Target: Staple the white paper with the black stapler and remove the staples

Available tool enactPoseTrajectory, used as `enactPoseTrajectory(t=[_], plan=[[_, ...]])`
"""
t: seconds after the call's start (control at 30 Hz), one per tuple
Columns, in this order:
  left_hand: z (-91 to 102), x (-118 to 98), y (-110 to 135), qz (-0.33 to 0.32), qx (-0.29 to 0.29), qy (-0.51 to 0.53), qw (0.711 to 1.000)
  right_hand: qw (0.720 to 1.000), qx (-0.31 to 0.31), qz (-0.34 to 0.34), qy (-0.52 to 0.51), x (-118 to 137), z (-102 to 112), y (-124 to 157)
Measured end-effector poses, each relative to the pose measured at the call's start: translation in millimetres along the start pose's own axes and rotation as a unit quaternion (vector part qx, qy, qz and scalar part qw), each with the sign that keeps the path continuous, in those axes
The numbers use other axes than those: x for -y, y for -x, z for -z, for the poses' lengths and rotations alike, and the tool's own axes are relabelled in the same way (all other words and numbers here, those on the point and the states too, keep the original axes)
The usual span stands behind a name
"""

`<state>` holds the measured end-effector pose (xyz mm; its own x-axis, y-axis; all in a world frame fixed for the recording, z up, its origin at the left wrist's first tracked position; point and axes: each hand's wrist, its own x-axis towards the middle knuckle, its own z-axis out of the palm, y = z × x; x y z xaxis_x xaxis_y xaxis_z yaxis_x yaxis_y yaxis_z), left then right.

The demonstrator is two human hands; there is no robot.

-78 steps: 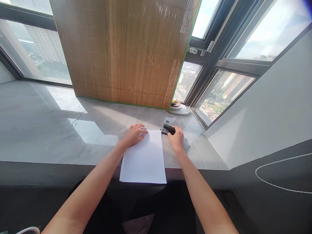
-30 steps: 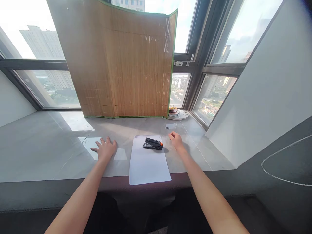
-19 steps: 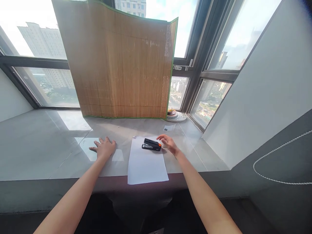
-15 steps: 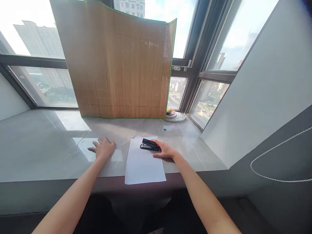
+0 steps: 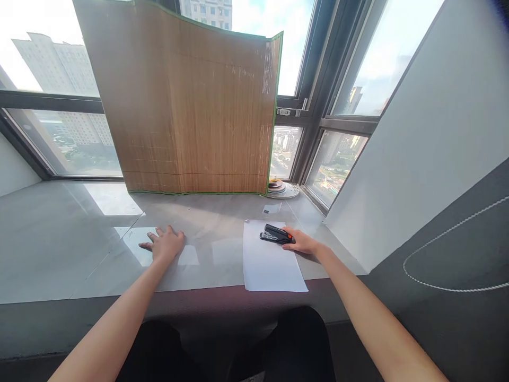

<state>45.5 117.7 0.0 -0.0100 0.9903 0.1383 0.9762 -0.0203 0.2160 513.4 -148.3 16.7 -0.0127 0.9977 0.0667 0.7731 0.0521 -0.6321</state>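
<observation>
Together, the paper (image 5: pixel 270 268) and stapler (image 5: pixel 279 232) have slid rightward, away from the left hand (image 5: pixel 165 245), since half a second ago. From the head view, the right hand (image 5: pixel 300 242) grips the stapler's rear between fingers and thumb; the stapler lies on the paper's far part, its rear by the paper's right edge. Well left of the paper, the left hand rests spread on the sill (image 5: pixel 214 233), holding nothing. With no hand pinning it, the paper could twist or crease if the stapler drags on it. Its near edge overhangs the sill, so a pull nearward could tip it off.
</observation>
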Motion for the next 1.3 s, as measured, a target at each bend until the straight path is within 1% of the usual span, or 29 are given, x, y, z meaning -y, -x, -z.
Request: enactPoseTrajectory(t=[0.1, 0.2, 0.23, 0.27, 0.3, 0.33, 0.37, 0.4, 0.43, 0.47, 0.53, 0.63, 0.8, 1.1, 1.3], plan=[[0.0, 0.0, 0.0, -0.001, -0.002, -0.002, 1.0, 1.0, 0.001, -0.011, -0.015, -5.9, 6.9, 9.1], [1.9, -1.6, 1.3, 0.001, -0.005, -0.008, 1.0, 0.999, -0.009, 0.005, -0.032, -7.4, 10.7, 12.2], [2.5, -2.1, 1.6, 0.002, -0.005, -0.01, 1.0, 0.999, -0.028, 0.007, -0.031, -10.3, 13.1, 14.5], [3.0, -2.5, 1.6, 0.002, -0.004, -0.011, 1.0, 0.998, -0.064, -0.003, -0.02, -15.2, 15.9, 17.8], [3.1, -2.6, 1.4, 0.003, -0.003, -0.012, 1.0, 0.994, -0.108, -0.025, 0.004, -21.9, 18.7, 22.1], [3.0, -2.5, 1.0, 0.003, -0.001, -0.013, 1.0, 0.985, -0.156, -0.062, 0.038, -30.0, 21.0, 27.2], [2.8, -2.2, 0.4, 0.003, 0.001, -0.014, 1.0, 0.969, -0.199, -0.116, 0.086, -38.7, 22.3, 32.7], [2.4, -1.8, -0.2, 0.003, 0.002, -0.015, 1.0, 0.953, -0.206, -0.172, 0.143, -47.4, 22.4, 38.0], [2.1, -1.4, -0.6, 0.004, 0.003, -0.016, 1.0, 0.935, -0.196, -0.224, 0.191, -55.1, 21.3, 42.8], [2.0, -1.2, -0.8, 0.004, 0.003, -0.016, 1.0, 0.921, -0.185, -0.261, 0.224, -61.4, 19.3, 46.6], [2.6, -1.4, -0.2, 0.005, 0.001, -0.013, 1.0, 0.905, -0.162, -0.295, 0.259, -69.0, 14.3, 50.9], [4.7, -3.2, 2.7, 0.008, -0.003, -0.01, 1.0, 0.9, -0.171, -0.29, 0.276, -71.3, 10.2, 50.9], [5.0, -5.1, 5.4, 0.008, -0.012, -0.012, 1.0, 0.9, -0.192, -0.276, 0.278, -74.3, 12.4, 48.7], [-4.0, -1.1, 0.7, 0.006, -0.019, -0.019, 1.0, 0.899, -0.202, -0.272, 0.276, -83.0, 11.2, 49.4], [-2.8, -1.8, 1.1, 0.005, -0.021, -0.013, 1.0, 0.895, -0.199, -0.271, 0.294, -81.4, 11.4, 49.1]])
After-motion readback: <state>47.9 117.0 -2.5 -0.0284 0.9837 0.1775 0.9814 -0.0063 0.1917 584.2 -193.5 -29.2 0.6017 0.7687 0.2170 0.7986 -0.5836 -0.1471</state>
